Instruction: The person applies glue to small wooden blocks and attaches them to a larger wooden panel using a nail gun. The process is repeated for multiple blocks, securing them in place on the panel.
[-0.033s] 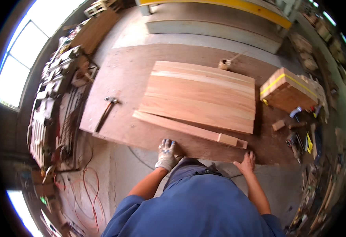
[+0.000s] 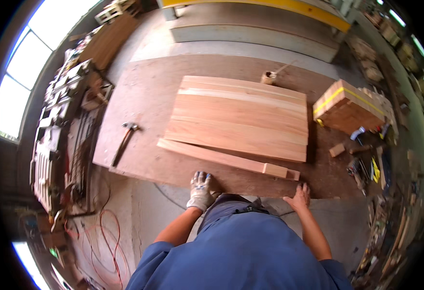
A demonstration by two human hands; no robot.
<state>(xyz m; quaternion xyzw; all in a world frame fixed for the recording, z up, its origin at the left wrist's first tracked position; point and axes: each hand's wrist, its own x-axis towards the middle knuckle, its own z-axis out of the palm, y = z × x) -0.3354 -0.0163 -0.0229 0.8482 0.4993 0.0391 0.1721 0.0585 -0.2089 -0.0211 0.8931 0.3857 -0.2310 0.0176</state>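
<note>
Change is tiny here; the whole view has slid a bit, which may be just the head turning, and nothing on the table (image 2: 144, 92) has switched places, so the work looks paused to me; the wide wood panel (image 2: 241, 116) lies flat in the middle; the long strip (image 2: 212, 153) lies on a slant along its near side, close at the left and with a gap that grows toward the right; a small block (image 2: 275, 170) sits near the strip's right end; the gloved left hand (image 2: 201, 191) rests on the near edge, fingers long and a little apart, holding nothing that I can see; the bare right hand (image 2: 299, 196) rests there too, thumb out wide, empty as far as I can see, just beside the strip's end; the hammer (image 2: 123, 145) lies well apart, on the left.
</note>
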